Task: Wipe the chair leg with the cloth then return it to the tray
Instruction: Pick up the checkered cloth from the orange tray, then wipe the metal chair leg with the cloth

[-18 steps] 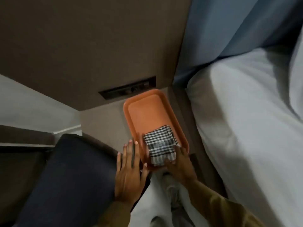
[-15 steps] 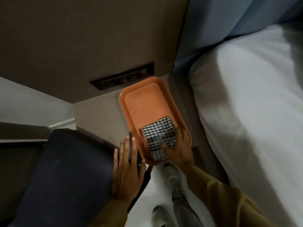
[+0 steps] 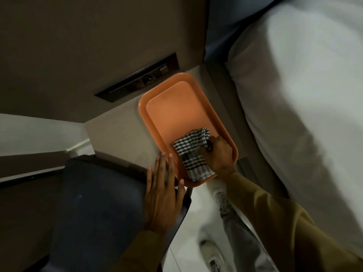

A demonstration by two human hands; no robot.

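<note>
An orange tray (image 3: 172,110) lies on a beige bedside surface. A black-and-white checked cloth (image 3: 191,154) sits in the tray's near right corner, bunched and partly lifted at its far end. My right hand (image 3: 220,154) is closed on the cloth's right edge. My left hand (image 3: 163,195) rests flat, fingers spread, on the dark blue chair seat (image 3: 98,213) just left of the tray. The chair's legs are hidden below the seat.
A white bed (image 3: 304,114) runs along the right. A dark socket panel (image 3: 139,79) is set in the brown wall behind the tray. My legs and white shoes (image 3: 210,254) stand on the pale floor between chair and bed.
My right hand moved from the cloth's near edge onto it and closed on it, crumpling the folded cloth. The view shifted forward. My left hand stayed on the seat.
</note>
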